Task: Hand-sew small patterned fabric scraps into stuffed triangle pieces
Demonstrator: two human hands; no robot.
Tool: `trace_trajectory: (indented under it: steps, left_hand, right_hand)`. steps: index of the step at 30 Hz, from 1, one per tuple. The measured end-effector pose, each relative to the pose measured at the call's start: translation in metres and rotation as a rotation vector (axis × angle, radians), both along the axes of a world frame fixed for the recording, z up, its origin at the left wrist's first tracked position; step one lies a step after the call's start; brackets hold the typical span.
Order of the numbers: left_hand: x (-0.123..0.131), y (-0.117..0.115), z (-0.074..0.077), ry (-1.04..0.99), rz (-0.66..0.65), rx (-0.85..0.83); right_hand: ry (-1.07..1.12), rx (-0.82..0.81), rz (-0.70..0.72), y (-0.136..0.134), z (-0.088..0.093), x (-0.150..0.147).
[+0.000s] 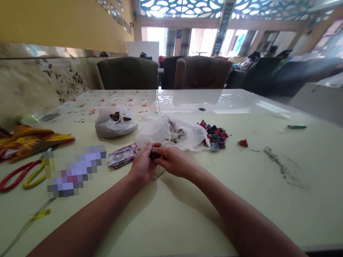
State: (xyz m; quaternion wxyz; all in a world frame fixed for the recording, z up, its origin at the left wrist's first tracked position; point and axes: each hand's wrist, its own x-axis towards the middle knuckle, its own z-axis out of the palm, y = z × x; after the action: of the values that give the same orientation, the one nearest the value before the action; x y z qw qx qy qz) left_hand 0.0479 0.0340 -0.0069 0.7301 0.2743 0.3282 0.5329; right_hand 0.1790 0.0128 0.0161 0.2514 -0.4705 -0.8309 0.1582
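On glossy tbl (261, 200); L hand (142, 168), R hand (176, 161) pinch dark scrap (154, 153).

Table (182, 219) is pale creamy yellow, scissors (21, 176) have red and yellow handles, cloth (20, 145) mustard-orange, knotted bag (109, 128) greyish white, scrap pile (215, 133) mostly red and navy, tiny piece (153, 153) dark, tablecloth (108, 100) floral.

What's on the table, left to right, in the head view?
Red and yellow scissors → tied grey bag → left hand → small dark piece pinched by both hands → right hand → pile of fabric pieces → lone red fabric piece → green item.
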Motion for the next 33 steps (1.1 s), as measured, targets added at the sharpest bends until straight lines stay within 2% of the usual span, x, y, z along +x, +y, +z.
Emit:
trace_trajectory:
  steps: [3,6,9,12,14,16,19,33]
  left_hand:
    - [-0.001,0.001,-0.001,0.017,-0.027,0.015]
    - [-0.003,0.005,-0.001,0.003,-0.018,0.067]
    - [-0.005,0.007,0.0,0.033,0.002,0.05]
    - [-0.007,0.007,-0.001,0.071,0.014,0.019]
    - [-0.007,0.007,-0.002,0.082,0.014,0.025]
    - [-0.007,0.007,-0.003,0.09,0.005,0.043]
    - [-0.007,0.009,-0.006,0.104,-0.018,0.057]
    - [-0.002,0.012,-0.017,0.134,-0.029,0.026]
  right_hand:
    - [0.047,-0.01,-0.035,0.002,-0.003,-0.001]
    - [0.266,-0.047,-0.055,0.007,-0.002,0.005]
    - [0.408,0.056,-0.24,0.016,0.001,0.022]
    - [0.246,0.168,-0.468,0.026,0.003,0.045]
    - [0.039,0.13,-0.53,0.031,0.0,0.058]
    - [-0.101,0.056,-0.527,0.035,-0.006,0.066]
    - [-0.154,-0.007,-0.507,0.037,-0.017,0.068]
    - [-0.251,-0.027,-0.623,0.062,-0.033,0.05]
